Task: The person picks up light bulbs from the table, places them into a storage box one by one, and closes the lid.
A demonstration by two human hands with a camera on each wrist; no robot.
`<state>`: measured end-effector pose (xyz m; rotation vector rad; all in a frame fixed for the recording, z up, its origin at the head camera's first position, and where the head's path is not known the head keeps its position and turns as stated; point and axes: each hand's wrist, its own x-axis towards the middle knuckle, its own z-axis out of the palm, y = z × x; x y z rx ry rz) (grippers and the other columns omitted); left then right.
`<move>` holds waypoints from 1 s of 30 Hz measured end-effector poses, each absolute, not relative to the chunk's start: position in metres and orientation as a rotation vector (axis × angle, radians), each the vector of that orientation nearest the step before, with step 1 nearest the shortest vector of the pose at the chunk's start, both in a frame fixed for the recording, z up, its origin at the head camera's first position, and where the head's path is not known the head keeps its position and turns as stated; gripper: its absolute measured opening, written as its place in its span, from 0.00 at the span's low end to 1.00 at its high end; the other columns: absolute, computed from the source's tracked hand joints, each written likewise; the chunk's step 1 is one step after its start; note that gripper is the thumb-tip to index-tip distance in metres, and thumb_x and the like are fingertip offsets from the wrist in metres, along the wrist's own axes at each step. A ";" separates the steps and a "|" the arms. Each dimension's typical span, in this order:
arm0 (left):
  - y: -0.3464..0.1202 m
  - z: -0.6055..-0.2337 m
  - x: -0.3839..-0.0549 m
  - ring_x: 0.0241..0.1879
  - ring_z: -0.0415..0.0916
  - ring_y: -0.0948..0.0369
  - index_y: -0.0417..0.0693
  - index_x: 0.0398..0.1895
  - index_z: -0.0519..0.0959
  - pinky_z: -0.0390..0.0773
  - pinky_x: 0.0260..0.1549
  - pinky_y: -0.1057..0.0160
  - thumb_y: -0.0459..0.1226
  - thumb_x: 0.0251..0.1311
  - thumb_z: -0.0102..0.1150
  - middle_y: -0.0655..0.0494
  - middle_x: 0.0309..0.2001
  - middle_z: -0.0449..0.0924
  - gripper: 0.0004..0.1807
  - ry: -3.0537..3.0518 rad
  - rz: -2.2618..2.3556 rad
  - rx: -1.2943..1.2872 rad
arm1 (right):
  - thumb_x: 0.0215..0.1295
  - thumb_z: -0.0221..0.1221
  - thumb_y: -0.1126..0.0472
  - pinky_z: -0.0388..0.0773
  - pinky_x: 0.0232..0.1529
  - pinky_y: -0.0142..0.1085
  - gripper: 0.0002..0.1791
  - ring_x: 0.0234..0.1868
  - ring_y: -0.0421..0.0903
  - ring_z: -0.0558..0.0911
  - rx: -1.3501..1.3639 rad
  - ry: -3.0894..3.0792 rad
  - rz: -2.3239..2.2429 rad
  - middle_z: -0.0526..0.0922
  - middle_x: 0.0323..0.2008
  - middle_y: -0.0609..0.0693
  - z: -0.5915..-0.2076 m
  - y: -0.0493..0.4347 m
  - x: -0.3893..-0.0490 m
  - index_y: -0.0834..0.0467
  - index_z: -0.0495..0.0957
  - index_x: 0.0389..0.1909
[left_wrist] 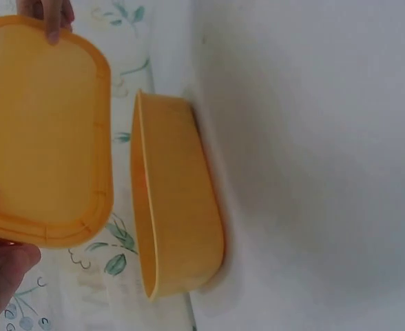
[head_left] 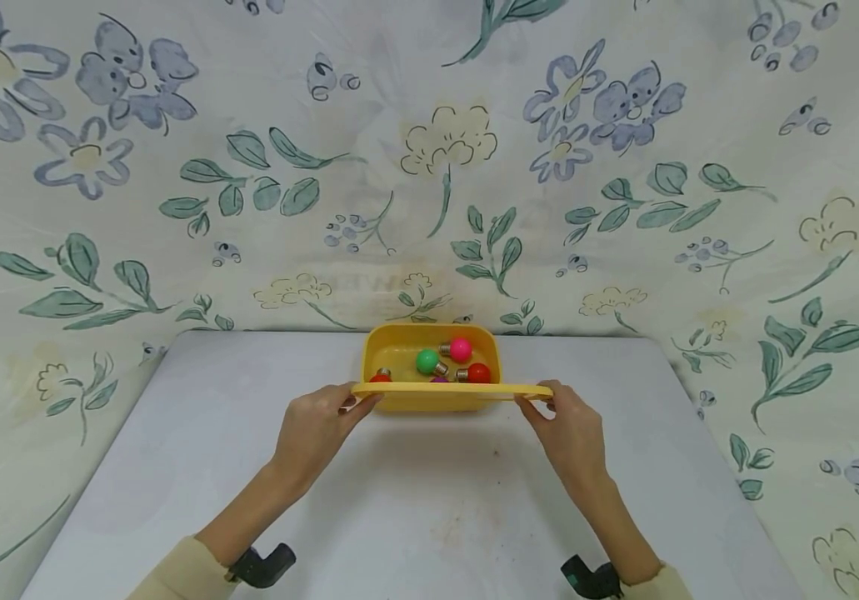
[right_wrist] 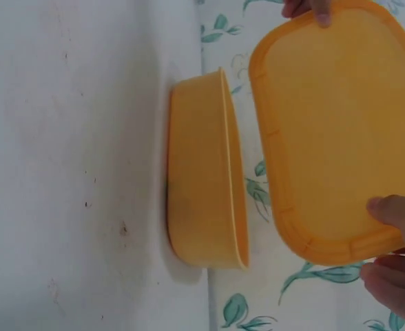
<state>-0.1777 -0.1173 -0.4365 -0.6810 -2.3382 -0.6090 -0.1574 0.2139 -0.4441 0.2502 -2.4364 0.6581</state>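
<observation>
A yellow plastic lid [head_left: 451, 389] is held up on edge above the near side of a yellow container [head_left: 432, 333]. My left hand [head_left: 317, 429] pinches its left end between thumb and fingers, and my right hand [head_left: 570, 433] pinches the right end. Both wrist views show the lid apart from the container. Inside the container lie several small coloured bulbs with metal screw bases, among them a green bulb [head_left: 427, 361], a pink bulb [head_left: 461, 350] and a red bulb [head_left: 478, 372]. Others are partly hidden behind the lid.
The container stands at the far edge of a white table [head_left: 429, 517], close to a flower-patterned cloth [head_left: 369, 167] behind it. Small dark specks [right_wrist: 123, 227] mark the tabletop. A black device [head_left: 262, 567] is strapped to each wrist.
</observation>
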 end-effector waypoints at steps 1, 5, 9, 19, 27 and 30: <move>-0.117 -0.436 -0.178 0.19 0.81 0.58 0.33 0.33 0.86 0.80 0.19 0.68 0.39 0.47 0.79 0.47 0.22 0.83 0.17 -2.337 -0.610 -0.678 | 0.51 0.77 0.61 0.85 0.34 0.42 0.19 0.30 0.53 0.86 0.249 -2.428 0.631 0.86 0.33 0.56 -0.444 0.214 -0.158 0.62 0.80 0.39; -0.116 -0.435 -0.178 0.21 0.83 0.55 0.33 0.35 0.85 0.82 0.20 0.65 0.39 0.46 0.79 0.45 0.25 0.85 0.18 -2.330 -0.611 -0.671 | 0.51 0.77 0.58 0.85 0.29 0.39 0.20 0.25 0.53 0.85 0.231 -2.409 0.541 0.86 0.30 0.58 -0.443 0.213 -0.158 0.63 0.80 0.39; -0.115 -0.434 -0.178 0.22 0.84 0.53 0.32 0.35 0.85 0.83 0.21 0.63 0.39 0.47 0.79 0.44 0.26 0.85 0.19 -2.333 -0.598 -0.648 | 0.52 0.76 0.58 0.84 0.28 0.38 0.20 0.24 0.52 0.85 0.216 -2.427 0.533 0.86 0.28 0.57 -0.443 0.210 -0.158 0.64 0.80 0.39; -0.111 -0.430 -0.174 0.32 0.85 0.47 0.29 0.46 0.81 0.85 0.28 0.55 0.46 0.54 0.75 0.38 0.36 0.85 0.28 -2.484 -0.679 -0.502 | 0.53 0.76 0.52 0.85 0.37 0.45 0.29 0.37 0.56 0.86 0.129 -2.558 0.769 0.86 0.39 0.60 -0.441 0.198 -0.154 0.66 0.78 0.48; -0.109 -0.425 -0.169 0.49 0.81 0.40 0.26 0.60 0.72 0.83 0.44 0.46 0.56 0.66 0.57 0.32 0.52 0.80 0.39 -2.675 -0.859 -0.363 | 0.54 0.72 0.42 0.85 0.40 0.47 0.41 0.43 0.57 0.85 0.080 -2.632 0.868 0.84 0.49 0.64 -0.436 0.196 -0.151 0.68 0.76 0.58; -0.109 -0.423 -0.168 0.52 0.79 0.40 0.26 0.63 0.70 0.80 0.49 0.44 0.57 0.71 0.49 0.32 0.55 0.79 0.39 -2.698 -0.926 -0.363 | 0.60 0.68 0.42 0.84 0.44 0.49 0.39 0.45 0.59 0.85 0.082 -2.647 0.939 0.83 0.51 0.65 -0.434 0.197 -0.150 0.69 0.75 0.59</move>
